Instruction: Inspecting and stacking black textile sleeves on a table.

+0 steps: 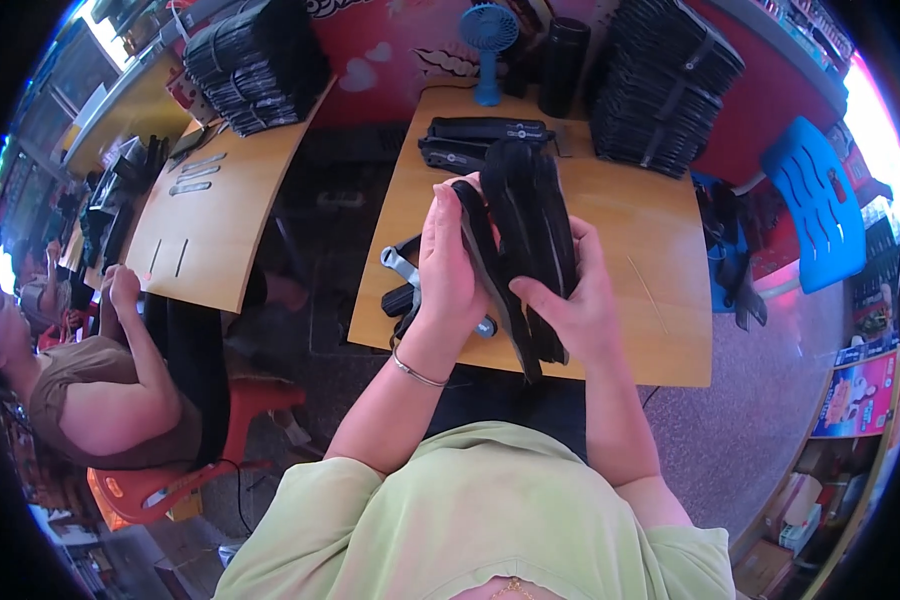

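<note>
Over the near half of the wooden table (660,340), I hold a bundle of long black zippered pouches (530,215) upright between both hands. My right hand (585,300) grips its right side, with the thumb laid across the front. My left hand (444,265) presses against the left side, its fingers straight and partly hidden behind the narrow left piece (485,250). Beside my left wrist lie a grey-handled tool (400,262) and a small black object (398,302); I cannot tell their exact kinds. Further back rest two more black pouches (485,130).
A blue handheld fan (488,50), a black cylinder (564,65) and a tall stack of black pouches (660,90) line the table's back. A thin stick (650,292) lies right. At left, another person (110,390) sits by a second table (195,235). A blue chair (820,205) stands right.
</note>
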`<action>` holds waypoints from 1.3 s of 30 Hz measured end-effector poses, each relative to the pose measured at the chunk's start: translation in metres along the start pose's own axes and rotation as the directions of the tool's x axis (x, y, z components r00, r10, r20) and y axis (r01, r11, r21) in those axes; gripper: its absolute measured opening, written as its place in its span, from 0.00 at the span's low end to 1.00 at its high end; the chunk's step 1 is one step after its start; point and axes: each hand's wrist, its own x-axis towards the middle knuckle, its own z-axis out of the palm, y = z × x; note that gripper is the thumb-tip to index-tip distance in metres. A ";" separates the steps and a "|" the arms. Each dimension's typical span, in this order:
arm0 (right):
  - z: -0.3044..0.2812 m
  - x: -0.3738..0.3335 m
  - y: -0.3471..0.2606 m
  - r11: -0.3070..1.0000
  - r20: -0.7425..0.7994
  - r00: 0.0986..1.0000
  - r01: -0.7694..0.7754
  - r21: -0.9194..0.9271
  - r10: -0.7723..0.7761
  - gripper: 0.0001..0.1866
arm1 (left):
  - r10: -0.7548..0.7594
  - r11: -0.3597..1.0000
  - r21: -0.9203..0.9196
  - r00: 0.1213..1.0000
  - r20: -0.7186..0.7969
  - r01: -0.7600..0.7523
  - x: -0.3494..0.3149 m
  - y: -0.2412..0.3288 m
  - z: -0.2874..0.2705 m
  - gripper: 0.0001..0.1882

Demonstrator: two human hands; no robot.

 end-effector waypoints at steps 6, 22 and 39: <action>0.003 0.000 0.007 0.993 0.065 0.993 -0.100 0.055 0.096 0.36 | 0.006 1.000 -0.021 1.000 0.031 -0.006 0.009 0.000 0.003 0.25; 0.016 -0.004 0.027 0.995 0.026 0.999 0.027 -0.094 -0.024 0.40 | 0.186 0.896 0.328 0.925 0.331 -0.298 0.018 -0.007 -0.016 0.35; -0.005 -0.014 0.033 0.896 0.063 0.956 0.291 -0.334 -0.286 0.37 | -0.168 0.894 0.449 0.927 0.334 0.000 -0.018 -0.018 -0.035 0.34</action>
